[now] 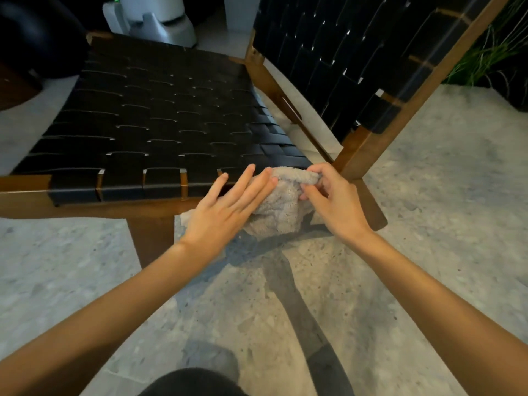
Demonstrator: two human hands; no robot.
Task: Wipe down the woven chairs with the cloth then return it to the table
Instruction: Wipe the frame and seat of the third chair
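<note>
A woven chair [160,115] with black straps on a brown wooden frame fills the upper half of the head view, its backrest [343,52] rising at the right. A fluffy beige cloth [280,207] hangs over the seat's near right corner. My right hand [331,195] pinches the cloth's top fold with curled fingers. My left hand [228,204] lies against the cloth's left side with straight fingers reaching onto the seat's front edge.
Speckled grey stone floor [428,224] lies all round the chair. A white-grey appliance base [160,21] stands behind the seat. A dark rounded object [37,35] sits at the far left, and green plant leaves [491,52] show at the far right.
</note>
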